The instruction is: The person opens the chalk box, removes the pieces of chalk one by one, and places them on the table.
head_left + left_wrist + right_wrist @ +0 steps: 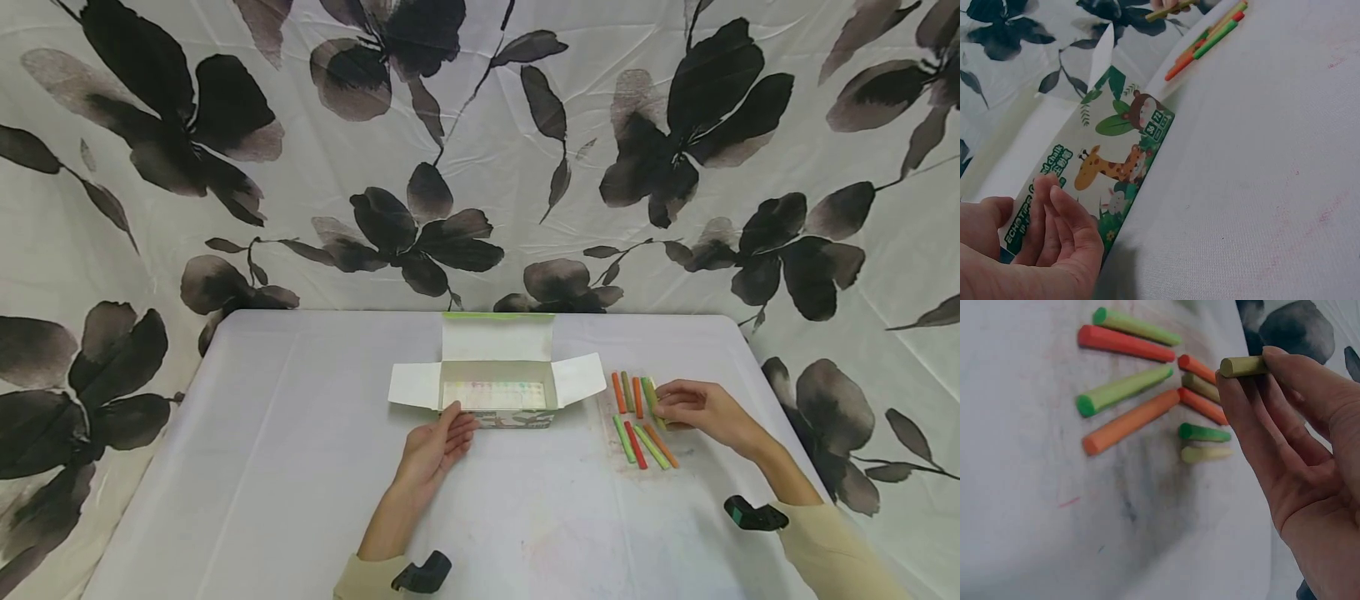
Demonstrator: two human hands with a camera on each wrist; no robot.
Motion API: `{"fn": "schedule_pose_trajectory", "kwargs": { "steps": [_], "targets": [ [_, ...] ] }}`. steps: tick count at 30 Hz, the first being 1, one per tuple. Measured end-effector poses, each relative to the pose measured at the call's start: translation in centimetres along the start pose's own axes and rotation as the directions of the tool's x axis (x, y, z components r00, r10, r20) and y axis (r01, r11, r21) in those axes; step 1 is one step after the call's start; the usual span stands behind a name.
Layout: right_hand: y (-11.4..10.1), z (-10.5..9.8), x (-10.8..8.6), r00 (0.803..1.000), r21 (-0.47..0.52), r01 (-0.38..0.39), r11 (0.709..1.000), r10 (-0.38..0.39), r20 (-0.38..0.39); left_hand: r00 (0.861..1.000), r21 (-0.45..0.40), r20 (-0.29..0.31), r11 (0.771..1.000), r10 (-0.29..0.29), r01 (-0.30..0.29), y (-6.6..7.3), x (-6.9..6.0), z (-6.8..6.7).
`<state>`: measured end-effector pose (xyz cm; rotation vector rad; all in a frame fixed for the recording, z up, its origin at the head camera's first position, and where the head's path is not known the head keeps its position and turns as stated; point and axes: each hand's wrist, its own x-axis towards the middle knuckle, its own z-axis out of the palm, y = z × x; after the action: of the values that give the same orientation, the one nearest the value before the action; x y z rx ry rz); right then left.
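An open white cardboard chalk box with printed animals and green leaves on its front stands mid-table. Its flaps are spread, and a row of chalk shows inside. My left hand holds the box's front wall near its left corner, thumb at the top edge and fingers before the printed face. To the right, my right hand pinches an olive-yellow chalk stick between thumb and fingertips. In the right wrist view, that stick is raised over the table beside two rows of loose chalk.
The loose sticks include a red one, an orange one and several green, orange and yellowish ones. Faint chalk smudges mark the white tablecloth. A flower-printed curtain hangs behind the table.
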<state>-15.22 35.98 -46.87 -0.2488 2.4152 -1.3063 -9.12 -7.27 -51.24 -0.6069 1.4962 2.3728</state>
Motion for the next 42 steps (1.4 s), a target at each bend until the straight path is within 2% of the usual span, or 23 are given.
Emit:
{"fn": "schedule_pose_trajectory", "kwargs": {
  "steps": [7,13,17,21,27,31,34,38,42],
  "targets": [
    [2.3,-0.1,-1.5,0.999,0.004,-0.038,0.999,0.038,0.029,1.000,0.005,0.001,1.000,-0.001,0.001,-0.1,0.1,0.0],
    [4.1,0.0,-2.7,0.996,-0.003,0.006,1.000,-0.005,0.084,1.000,0.016,0.007,1.000,0.002,-0.002,-0.1,0.1,0.1],
    [4.8,0.1,-3.0,0.995,-0.074,0.065,0.995,-0.059,0.086,1.000,0.019,0.014,1.000,0.005,-0.005,-0.2,0.2,0.0],
    [4.8,0.4,-3.0,0.996,-0.151,0.073,0.986,-0.065,0.060,1.000,0.018,0.010,1.000,-0.003,0.003,-0.1,0.3,-0.1],
    [4.2,0.7,-2.8,0.997,-0.256,0.061,0.965,-0.073,-0.040,1.000,-0.004,0.014,1.000,-0.026,0.026,0.1,0.0,-0.2],
    [3.7,0.6,-2.6,0.989,-0.259,0.079,0.963,-0.109,-0.103,0.999,-0.001,0.008,0.999,-0.040,0.040,0.4,-0.3,-0.3],
    [3.4,0.4,-2.6,0.983,-0.205,0.065,0.977,-0.098,-0.155,0.999,0.026,0.009,0.999,-0.044,0.044,0.7,-0.4,-0.4],
    [2.8,0.0,-2.5,0.974,-0.108,0.010,0.994,-0.034,-0.225,0.999,0.069,-0.008,0.997,-0.037,0.037,1.3,-0.6,-0.6],
    [2.0,-0.3,-2.3,0.952,-0.082,-0.025,0.996,-0.001,-0.307,0.999,0.111,-0.040,0.994,-0.018,0.022,2.2,-0.8,-1.0]
  ]
}}
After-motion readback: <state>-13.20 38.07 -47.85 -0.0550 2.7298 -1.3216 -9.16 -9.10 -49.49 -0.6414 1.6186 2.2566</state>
